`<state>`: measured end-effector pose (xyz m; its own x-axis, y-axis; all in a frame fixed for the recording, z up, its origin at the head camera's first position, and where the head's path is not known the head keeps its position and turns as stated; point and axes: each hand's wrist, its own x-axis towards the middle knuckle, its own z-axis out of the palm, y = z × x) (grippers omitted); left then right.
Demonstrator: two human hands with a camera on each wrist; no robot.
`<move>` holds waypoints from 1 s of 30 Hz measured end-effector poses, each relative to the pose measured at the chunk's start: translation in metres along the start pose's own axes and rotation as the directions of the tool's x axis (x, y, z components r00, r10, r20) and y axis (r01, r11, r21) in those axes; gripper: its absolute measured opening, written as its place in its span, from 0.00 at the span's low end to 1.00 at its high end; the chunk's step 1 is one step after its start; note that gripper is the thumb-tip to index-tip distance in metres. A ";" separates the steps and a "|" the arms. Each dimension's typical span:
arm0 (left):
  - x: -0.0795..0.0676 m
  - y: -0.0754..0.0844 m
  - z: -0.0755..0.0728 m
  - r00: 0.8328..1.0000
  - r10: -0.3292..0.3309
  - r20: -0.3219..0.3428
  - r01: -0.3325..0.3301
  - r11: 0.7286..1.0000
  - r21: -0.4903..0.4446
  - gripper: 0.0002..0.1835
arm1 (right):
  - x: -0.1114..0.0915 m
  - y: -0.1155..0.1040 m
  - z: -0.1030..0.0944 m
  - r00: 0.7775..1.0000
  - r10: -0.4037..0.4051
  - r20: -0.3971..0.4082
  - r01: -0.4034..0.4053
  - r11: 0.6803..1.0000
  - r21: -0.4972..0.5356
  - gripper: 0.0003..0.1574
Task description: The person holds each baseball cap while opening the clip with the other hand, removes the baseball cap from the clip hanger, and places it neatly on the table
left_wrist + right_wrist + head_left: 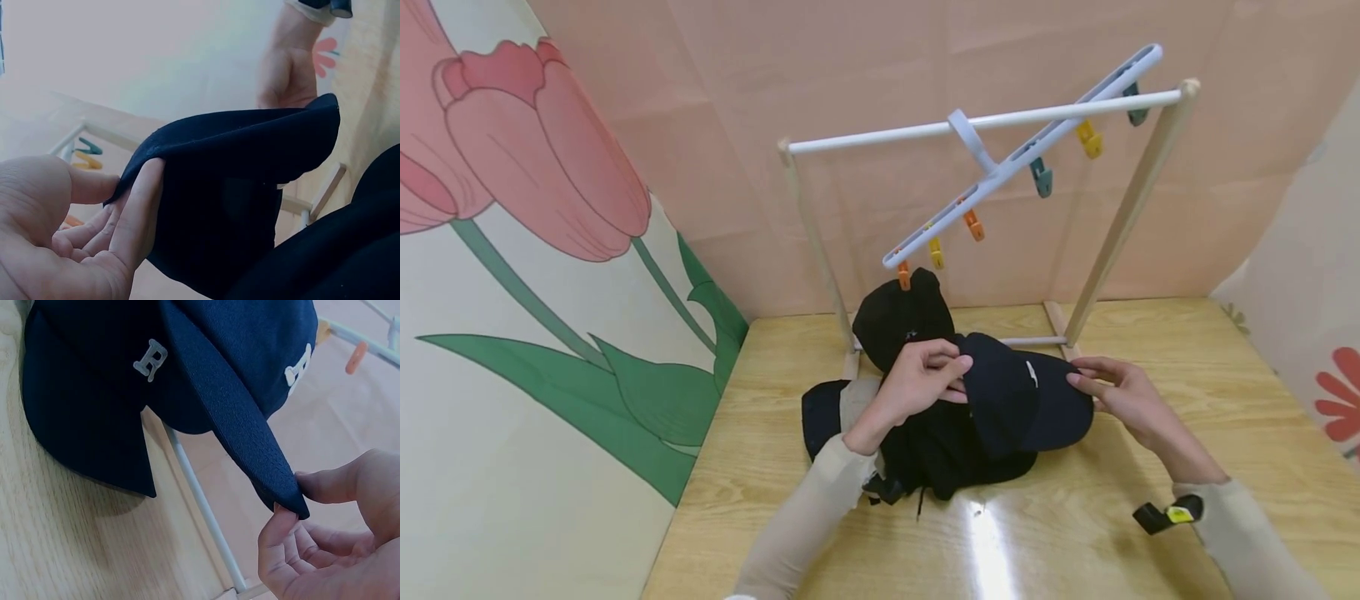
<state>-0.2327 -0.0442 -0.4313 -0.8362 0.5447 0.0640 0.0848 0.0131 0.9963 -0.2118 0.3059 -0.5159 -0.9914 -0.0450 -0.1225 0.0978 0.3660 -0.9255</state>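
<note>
A navy baseball cap (1000,387) with a white letter on its front is stretched between both hands above a pile of caps. My left hand (921,375) pinches the back edge of its crown between thumb and fingers, as the left wrist view also shows. At the opposite end my right hand (1123,396) pinches the tip of the brim (250,440). Beneath lies a black cap (947,458), largely covered by the held one. In the right wrist view, another dark cap (81,406) with a white R rests on the table below the brim.
Behind the pile stands a rack (1120,225) with a white top bar. A pale blue hanger (992,179) hooks over it, carrying several coloured clips. Another black cap (898,321) leans at the rack's base; a navy and beige cap (822,412) lies at left on the wooden table (737,500).
</note>
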 end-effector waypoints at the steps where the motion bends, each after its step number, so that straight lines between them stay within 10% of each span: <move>1: 0.000 -0.001 0.000 1.000 -0.001 -0.004 0.001 1.000 -0.001 0.11 | 0.000 0.000 0.000 1.000 0.000 0.001 0.000 1.000 0.000 0.41; 30: -0.005 -0.011 -0.005 0.991 -0.089 -0.102 0.100 0.989 0.107 0.09 | 0.000 0.013 0.011 1.000 0.008 0.010 -0.008 1.000 0.013 0.42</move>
<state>-0.2322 -0.0506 -0.4423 -0.8913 0.4530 -0.0199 0.0578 0.1569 0.9859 -0.2099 0.3000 -0.5317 -0.9897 -0.0510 -0.1338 0.1072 0.3547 -0.9288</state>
